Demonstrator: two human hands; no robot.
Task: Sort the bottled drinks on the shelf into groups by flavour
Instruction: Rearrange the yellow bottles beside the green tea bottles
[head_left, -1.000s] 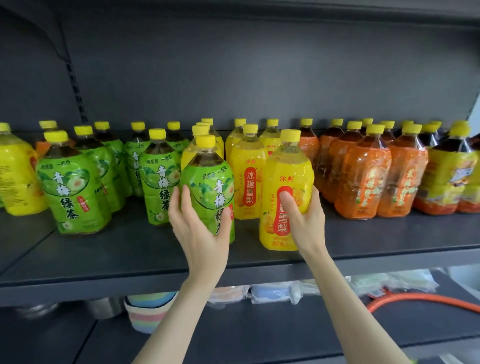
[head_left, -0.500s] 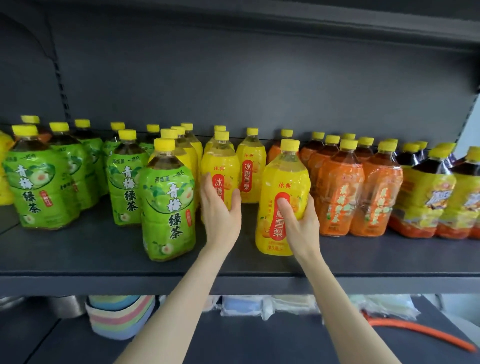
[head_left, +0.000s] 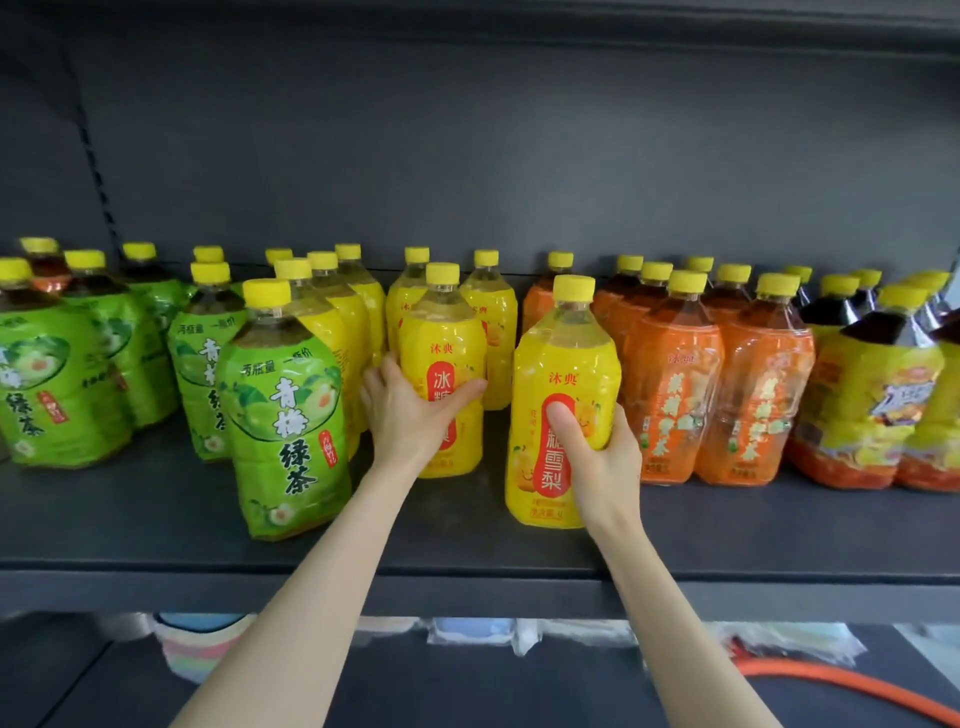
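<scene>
Bottled drinks, dark shelf (head_left: 156, 530), all yellow-capped, all upright. Green-label tea bottles (head_left: 78, 374): left section, with one green-label bottle (head_left: 288, 415) standing forward near the shelf edge. Yellow-label bottles (head_left: 488, 332): centre, in rows running to the back. Orange-label bottles (head_left: 675, 384): right of centre, packed side by side. Yellow-and-orange-label bottles with dark liquid (head_left: 872, 395): far right.

Your left hand (head_left: 410, 415) wraps the lower body of a yellow-label bottle (head_left: 444, 338) in the centre group, fingers curled round its left side, thumb across the front. Your right hand (head_left: 597, 467) grips a second yellow-label bottle (head_left: 566, 374) standing forward of the orange group, thumb pressed on its red label, fingers round the right side.
</scene>
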